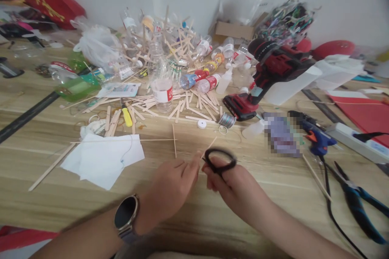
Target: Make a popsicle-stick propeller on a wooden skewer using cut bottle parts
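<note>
My left hand [174, 184], with a watch [126, 212] on its wrist, pinches a thin wooden stick [211, 144] that slants up past its fingertips. Close beside it, my right hand [232, 182] is closed on scissors; a black handle loop of the scissors [221, 161] shows, slightly blurred, while the blades are mostly hidden. Just beyond my left hand lies a short upright stick [174, 145]. A long thin stick [158, 140] meets it at a right angle and runs left over white paper sheets [106, 166].
Behind are heaped craft sticks [148, 101] and plastic bottles [162, 93]. A red cordless drill [267, 77] stands at the back right. Rightward lie a blue glue gun [319, 139], pliers [358, 206], a power strip [352, 139] and a thread spool [227, 119]. A yellow-handled screwdriver [127, 116] lies left.
</note>
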